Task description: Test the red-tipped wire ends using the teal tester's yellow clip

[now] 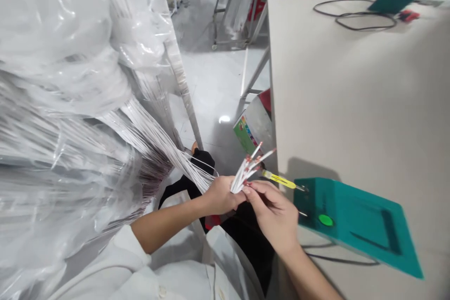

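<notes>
Shirt (165, 269): closest, below both arms.
Left hand (223, 195): fist gripping wires (239, 177), near the table (351, 89).
Right hand (276, 213): pinching narrowly at the wires' edge.
Tips (260, 144): splayed, apparently being singled out.
Pinch: next move wants it fine, fist steady.

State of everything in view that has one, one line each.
Left hand: closed around white wires
Right hand: pinching at the white wires
White wires: bunched, reddish tips fanned out
Near teal device: at table, power unclear
Black cable: loosely looped
Plastic wrapping: crumpled
</notes>
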Motion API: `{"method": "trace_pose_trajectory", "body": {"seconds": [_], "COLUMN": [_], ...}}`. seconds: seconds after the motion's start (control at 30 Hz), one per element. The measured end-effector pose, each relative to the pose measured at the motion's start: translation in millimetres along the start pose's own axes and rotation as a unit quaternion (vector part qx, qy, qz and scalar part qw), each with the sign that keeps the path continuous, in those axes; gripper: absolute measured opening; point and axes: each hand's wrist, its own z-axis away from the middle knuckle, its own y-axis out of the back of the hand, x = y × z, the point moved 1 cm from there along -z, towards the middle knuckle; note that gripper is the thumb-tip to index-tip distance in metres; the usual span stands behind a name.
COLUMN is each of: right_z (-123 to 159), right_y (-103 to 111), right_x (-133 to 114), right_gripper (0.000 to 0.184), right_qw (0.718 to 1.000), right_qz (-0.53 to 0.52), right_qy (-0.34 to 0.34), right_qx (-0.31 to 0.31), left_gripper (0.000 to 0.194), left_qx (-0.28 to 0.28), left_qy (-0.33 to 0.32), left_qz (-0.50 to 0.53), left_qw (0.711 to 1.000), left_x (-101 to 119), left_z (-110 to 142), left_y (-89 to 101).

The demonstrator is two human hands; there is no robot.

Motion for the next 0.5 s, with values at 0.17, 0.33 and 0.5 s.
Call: {"method": "trace_pose_trajectory", "body": {"seconds": [0.17, 0.33, 0.5], "right_z": [3, 0, -5], "right_y": [1, 1, -3], "right_x": [15, 10, -2], "right_gripper": [0.014, 0.016, 0.012], "right_qw": [0.991, 0.989, 0.997], "right_qz": [-0.095, -0.095, -0.061], "right_qy": [-0.096, -0.105, -0.047], "right_qx": [0.024, 0.042, 0.009], "left_gripper": [0.025, 0.034, 0.033], "left_qx": [-0.022, 0.11, 0.192], "left_qy": [0.024, 0.023, -0.008], "left_qz": [0.054, 0.158, 0.059], "left_qw": [0.998, 0.981, 0.979], "left_x": [-4, -6, 1], "left_z": [0, -5, 2], "left_y": [1.5, 7.1, 6.4]}}
